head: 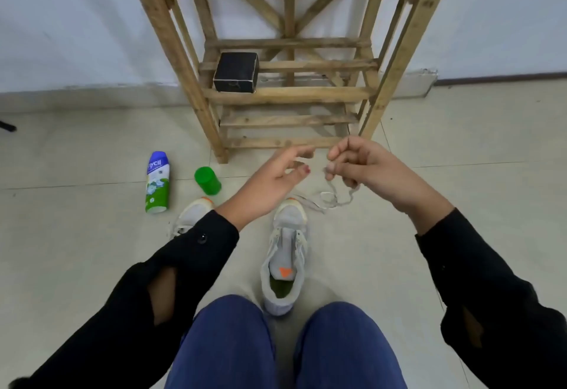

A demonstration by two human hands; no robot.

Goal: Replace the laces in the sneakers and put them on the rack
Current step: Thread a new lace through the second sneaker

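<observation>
Bottle [158,183] lies on its side on the floor at far left, a green cup [208,180] just beside it. Next comes the left sneaker [191,213], half hidden under a black sleeve. The left hand [270,180] hovers, fingers [302,153] apart and holding nothing. Below it the middle sneaker [285,253] sits toe toward the rack [288,94], its eyelets apparently bare. The lace [329,200] loops on the floor by that toe and rises to the right hand [365,164], whose fingers [333,167] pinch its end. Both sneakers are on the floor, none on the rack. A quick tug could tighten those loops into a knot, or slip the end from that light pinch.
</observation>
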